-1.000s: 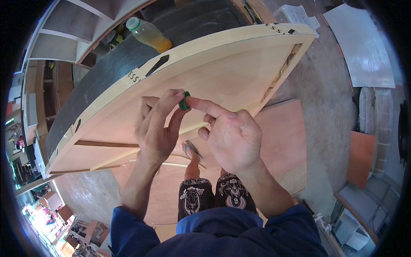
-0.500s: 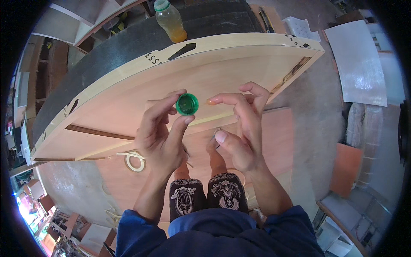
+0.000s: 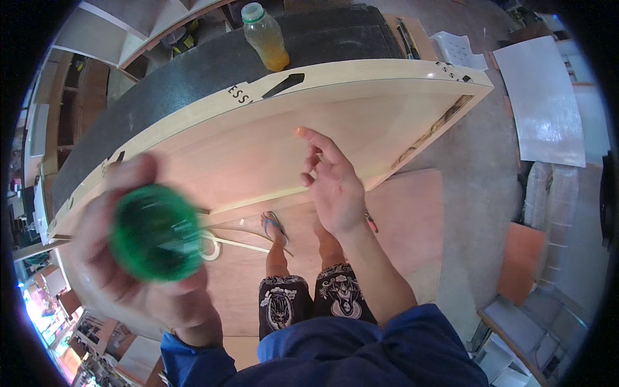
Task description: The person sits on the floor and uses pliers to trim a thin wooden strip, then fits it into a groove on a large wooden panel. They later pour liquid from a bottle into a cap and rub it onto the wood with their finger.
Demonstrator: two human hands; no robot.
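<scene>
Head view, single frame. Landmark: the large pale wooden panel (image 3: 271, 148) lying flat on the dark bench (image 3: 187, 71).

Item 1. Green cap (image 3: 155, 233): round, translucent green plastic, blurred, seen face-on close to the camera. It sits off the panel's near left edge, raised well above it. The left hand (image 3: 145, 258) has its fingers (image 3: 132, 177) closed around the cap's rim, thumb and fingertips wrapping its sides; the cap covers most of the palm.

Item 2. Right hand (image 3: 332, 187): over the panel's near edge, toward the middle. Fingers spread loose and partly curled, holding nothing, the index finger pointing across the panel. Well apart from the cap.

Item 3. Wooden panel: smooth light plywood face with a raised pale frame along its edges, a dark notch cut in the far rail and a rough dark patch along the right rail.

Item 4. Bottle (image 3: 265, 37): clear plastic, amber liquid, pale green lid, standing upright on the bench just beyond the panel's far edge.

Item 5. Plywood sheet (image 3: 412, 219): reddish-brown, flat on the floor below the panel's near edge; the person's feet in sandals stand on it.

Item 6. Tape roll (image 3: 209, 248): pale ring, lying on the plywood sheet below the panel's near left part, just beside the cap in the picture.

Item 7. White sheet (image 3: 545, 103): glossy, flat, on the concrete floor beyond the panel's right end.
</scene>
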